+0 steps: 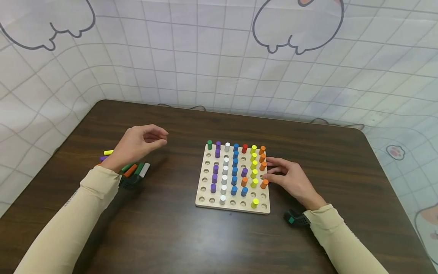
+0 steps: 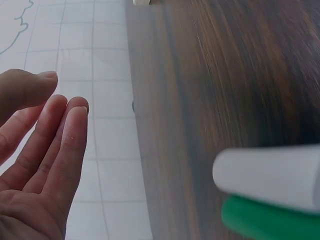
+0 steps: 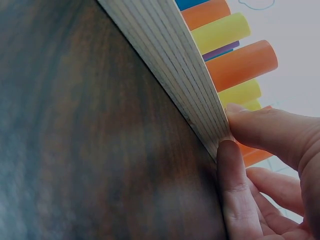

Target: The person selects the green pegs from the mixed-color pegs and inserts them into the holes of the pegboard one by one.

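A wooden pegboard (image 1: pixel 239 210) with rows of round holes lies mid-table, with upright pegs in green, purple, white, blue, red, yellow and orange. My right hand (image 1: pixel 291 177) holds its right edge, beside the orange pegs (image 1: pixel 264 183). In the right wrist view the thumb (image 3: pixel 255 127) sits at the board's upper edge and a finger (image 3: pixel 234 185) lies against its layered side. Left of the board, my left hand (image 1: pixel 138 142) is raised over the table, its fingers loosely bent. The left wrist view shows a gap between its thumb and fingers, with nothing held.
Loose pegs lie under my left wrist, partly hidden by it; a white peg (image 1: pixel 145 170) and a yellow peg (image 1: pixel 108 152) show. The dark wood table (image 1: pixel 226 243) ends at the back against a grid-patterned cloth (image 1: pixel 212 57). A dark band (image 1: pixel 297 219) is on my right wrist.
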### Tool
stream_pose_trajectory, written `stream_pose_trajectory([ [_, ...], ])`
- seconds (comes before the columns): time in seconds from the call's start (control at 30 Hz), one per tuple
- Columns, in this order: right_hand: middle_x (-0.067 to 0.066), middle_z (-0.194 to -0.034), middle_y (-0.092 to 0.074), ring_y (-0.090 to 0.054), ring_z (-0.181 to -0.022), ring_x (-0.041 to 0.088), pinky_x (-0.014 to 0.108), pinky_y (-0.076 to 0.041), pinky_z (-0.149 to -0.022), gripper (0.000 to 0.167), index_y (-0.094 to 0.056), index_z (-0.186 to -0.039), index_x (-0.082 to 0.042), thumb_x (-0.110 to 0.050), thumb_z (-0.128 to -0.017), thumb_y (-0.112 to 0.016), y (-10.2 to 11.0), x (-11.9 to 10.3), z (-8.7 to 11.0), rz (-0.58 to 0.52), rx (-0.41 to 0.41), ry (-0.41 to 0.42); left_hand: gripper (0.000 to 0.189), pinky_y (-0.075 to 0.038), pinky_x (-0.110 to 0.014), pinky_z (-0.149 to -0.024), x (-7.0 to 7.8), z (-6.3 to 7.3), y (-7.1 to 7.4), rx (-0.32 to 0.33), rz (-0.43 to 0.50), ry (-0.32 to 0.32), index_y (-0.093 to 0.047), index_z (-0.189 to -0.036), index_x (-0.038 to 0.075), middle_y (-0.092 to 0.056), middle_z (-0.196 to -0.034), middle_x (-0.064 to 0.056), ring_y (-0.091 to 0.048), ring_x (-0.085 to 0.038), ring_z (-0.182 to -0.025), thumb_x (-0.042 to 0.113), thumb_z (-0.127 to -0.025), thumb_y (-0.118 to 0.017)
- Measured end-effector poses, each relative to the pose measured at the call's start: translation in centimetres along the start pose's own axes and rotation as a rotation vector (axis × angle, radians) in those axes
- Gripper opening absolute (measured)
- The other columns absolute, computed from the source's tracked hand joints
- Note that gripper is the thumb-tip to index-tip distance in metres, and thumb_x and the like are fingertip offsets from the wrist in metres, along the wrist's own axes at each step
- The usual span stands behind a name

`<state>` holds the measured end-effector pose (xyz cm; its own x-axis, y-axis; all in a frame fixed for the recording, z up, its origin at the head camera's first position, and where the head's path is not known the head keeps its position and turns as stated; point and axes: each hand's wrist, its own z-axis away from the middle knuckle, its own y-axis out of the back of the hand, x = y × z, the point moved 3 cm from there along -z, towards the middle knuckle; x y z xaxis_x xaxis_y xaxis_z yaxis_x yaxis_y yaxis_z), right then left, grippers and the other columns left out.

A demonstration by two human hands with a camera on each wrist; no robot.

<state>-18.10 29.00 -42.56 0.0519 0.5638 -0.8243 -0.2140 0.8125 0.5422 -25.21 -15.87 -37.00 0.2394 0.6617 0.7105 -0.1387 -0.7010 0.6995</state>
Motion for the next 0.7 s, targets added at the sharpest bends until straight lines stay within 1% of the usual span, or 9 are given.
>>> stream_pose_trajectory([
  [0.07,0.011,-0.146,-0.062,-0.067,-0.113,0.019,0.015,-0.054,-0.087,0.071,-0.052,-0.152,-0.015,-0.037,-0.091,-0.08,0.0,-0.1,0.0,0.003,-0.001,0.002,0.025,-0.051,-0.007,-0.084,-0.2,0.3,0.4,-0.003,-0.009,0.009,-0.073,-0.119,0.016,-0.076,-0.114,-0.001,-0.074,-0.017,-0.105,0.026,-0.097,-0.074],
  [0.13,0.011,-0.145,-0.063,-0.067,-0.112,0.018,0.015,-0.054,-0.087,0.071,-0.052,-0.152,-0.015,-0.038,-0.091,-0.08,0.0,-0.1,0.1,0.006,-0.001,0.002,0.026,-0.053,-0.011,-0.086,-0.4,0.6,0.8,-0.004,-0.021,0.014,-0.073,-0.12,0.016,-0.076,-0.115,-0.001,-0.074,-0.017,-0.106,0.029,-0.097,-0.074],
  [0.27,0.01,-0.143,-0.064,-0.067,-0.112,0.018,0.016,-0.054,-0.087,0.07,-0.052,-0.152,-0.016,-0.038,-0.091,-0.08,0.0,-0.1,0.0,0.002,0.0,-0.011,0.027,-0.06,-0.03,-0.094,-0.9,1.2,1.6,-0.002,-0.048,0.014,-0.072,-0.121,0.016,-0.076,-0.118,-0.002,-0.074,-0.02,-0.109,0.032,-0.099,-0.072],
  [0.33,0.01,-0.143,-0.063,-0.067,-0.112,0.018,0.015,-0.054,-0.087,0.071,-0.052,-0.152,-0.016,-0.038,-0.091,-0.08,0.0,0.0,0.0,-0.004,-0.004,-0.021,0.028,-0.06,-0.04,-0.097,-1.2,1.6,2.0,0.003,-0.063,0.016,-0.072,-0.121,0.016,-0.076,-0.118,-0.003,-0.074,-0.021,-0.109,0.033,-0.1,-0.07],
  [0.4,0.011,-0.144,-0.063,-0.067,-0.112,0.018,0.015,-0.054,-0.087,0.071,-0.052,-0.152,-0.015,-0.037,-0.091,-0.081,-0.1,0.1,0.0,-0.004,-0.006,-0.024,0.028,-0.059,-0.044,-0.099,-1.5,1.8,2.3,0.007,-0.079,0.016,-0.072,-0.121,0.015,-0.076,-0.119,-0.005,-0.073,-0.023,-0.11,0.034,-0.1,-0.069],
  [0.47,0.011,-0.145,-0.062,-0.067,-0.111,0.018,0.015,-0.054,-0.086,0.071,-0.052,-0.152,-0.015,-0.037,-0.091,-0.081,-0.1,0.2,0.0,-0.005,-0.007,-0.025,0.029,-0.059,-0.042,-0.098,-1.8,2.0,2.7,0.011,-0.094,0.02,-0.073,-0.121,0.016,-0.076,-0.119,-0.005,-0.073,-0.023,-0.11,0.035,-0.101,-0.068],
  [0.57,0.012,-0.145,-0.062,-0.067,-0.111,0.016,0.015,-0.054,-0.087,0.071,-0.052,-0.152,-0.015,-0.037,-0.091,-0.081,0.0,0.2,-0.1,0.0,-0.005,-0.016,0.029,-0.059,-0.029,-0.095,-2.3,2.4,3.2,0.017,-0.111,0.038,-0.073,-0.121,0.019,-0.076,-0.118,-0.002,-0.073,-0.019,-0.109,0.038,-0.1,-0.068],
  [0.6,0.011,-0.145,-0.062,-0.068,-0.11,0.015,0.015,-0.054,-0.087,0.071,-0.052,-0.152,-0.015,-0.038,-0.091,-0.081,0.0,0.2,-0.2,-0.001,-0.004,-0.018,0.029,-0.058,-0.023,-0.093,-2.5,2.5,3.4,0.019,-0.115,0.044,-0.073,-0.12,0.02,-0.076,-0.118,-0.001,-0.073,-0.016,-0.107,0.039,-0.1,-0.068],
  [0.7,0.009,-0.144,-0.063,-0.068,-0.109,0.012,0.016,-0.054,-0.087,0.072,-0.052,-0.152,-0.016,-0.039,-0.09,-0.081,0.0,0.3,-0.3,0.009,-0.003,-0.022,0.029,-0.053,-0.011,-0.086,-3.0,3.0,4.1,0.026,-0.127,0.046,-0.073,-0.12,0.019,-0.077,-0.117,-0.001,-0.072,-0.004,-0.102,0.04,-0.1,-0.069],
])
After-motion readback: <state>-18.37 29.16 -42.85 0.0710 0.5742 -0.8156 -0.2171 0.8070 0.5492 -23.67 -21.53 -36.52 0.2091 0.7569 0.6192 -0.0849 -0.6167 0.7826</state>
